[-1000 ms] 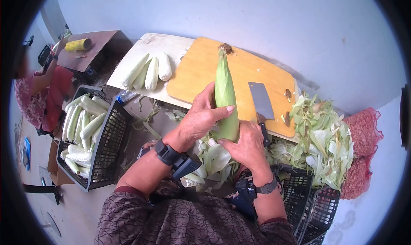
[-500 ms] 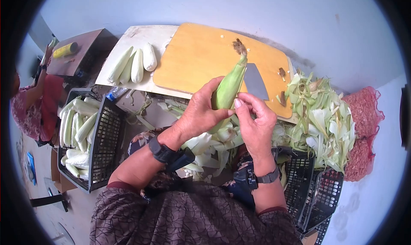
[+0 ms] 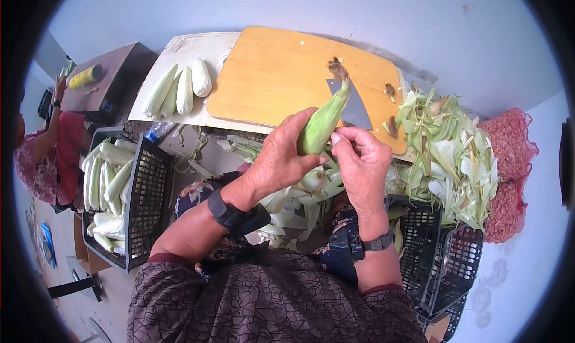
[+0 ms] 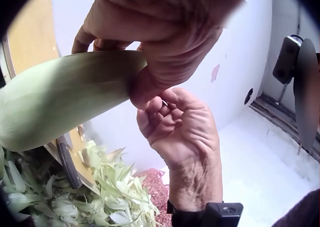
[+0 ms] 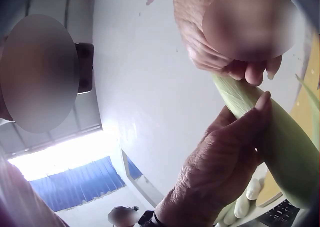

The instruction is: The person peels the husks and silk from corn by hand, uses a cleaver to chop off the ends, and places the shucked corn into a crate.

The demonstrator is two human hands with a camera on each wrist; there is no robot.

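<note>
An ear of corn [image 3: 323,124] in its green husk leans to the right, its brown silk pointing away over the cutting board [image 3: 269,73]. My left hand [image 3: 281,157] grips it around the body, thumb across the near side. At the ear's right side, my right hand [image 3: 362,166] pinches the husk between thumb and forefinger, the other fingers curled in. Within the right wrist view, these fingertips meet the husk [image 5: 285,137] just past the left thumb. Behind the silk lies a cleaver [image 3: 353,106], its handle hidden by my right hand.
Several pale ears [image 3: 184,91] lie left of the board. A black crate [image 3: 147,187] full of ears stands at my left, near another person [image 3: 42,157]. Loose husks [image 3: 449,157] pile up at right beside a red mesh sack [image 3: 506,151], above more black crates [image 3: 419,241].
The ear has tipped from upright toward the right. My right hand has left its lower end and moved up to pinch the husk at its side. The left hand keeps its grip.
</note>
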